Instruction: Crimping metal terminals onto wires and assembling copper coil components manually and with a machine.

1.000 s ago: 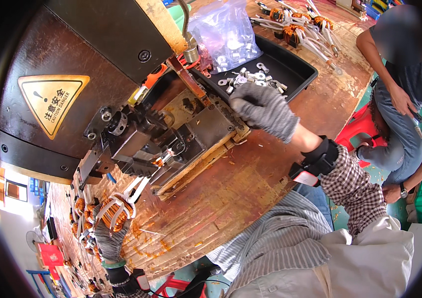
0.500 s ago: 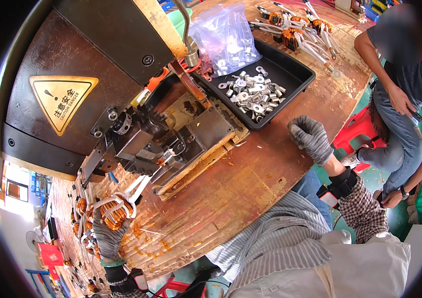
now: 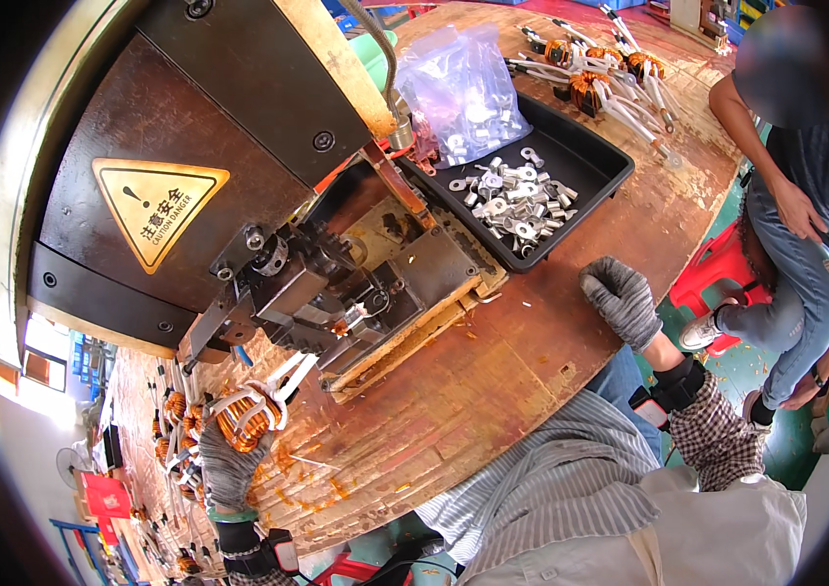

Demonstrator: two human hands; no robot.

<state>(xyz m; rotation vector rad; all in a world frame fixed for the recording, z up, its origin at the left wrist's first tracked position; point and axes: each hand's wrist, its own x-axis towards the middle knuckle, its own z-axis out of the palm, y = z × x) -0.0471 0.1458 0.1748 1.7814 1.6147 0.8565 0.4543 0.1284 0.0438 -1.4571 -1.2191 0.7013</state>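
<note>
My left hand (image 3: 229, 471), in a grey knit glove, is closed around a copper-wound ring coil (image 3: 247, 418) in front of the machine. White sleeved leads (image 3: 290, 375) run from this coil toward the machine's small jaws. A shiny silver lug (image 3: 350, 318) sits at those jaws, with a bit of copper beside it; whether the leads reach it I cannot tell. My right hand (image 3: 620, 301), gloved too, rests at the table's right edge near the black tray (image 3: 585, 142). Its fingers are curled in, and what they may hold is hidden.
The dark press machine (image 3: 180, 127) with a yellow warning triangle fills the upper left. Loose ring lugs (image 3: 517, 203) and a clear plastic bag (image 3: 463, 93) lie in the tray. More coils lie at far right (image 3: 590, 83) and left (image 3: 175, 405). Another person (image 3: 795, 195) sits at right.
The whole view has shifted a little, so the machine and tray appear further right and lower. My right hand has turned slightly, its fingers still curled. My left hand keeps the coil.
</note>
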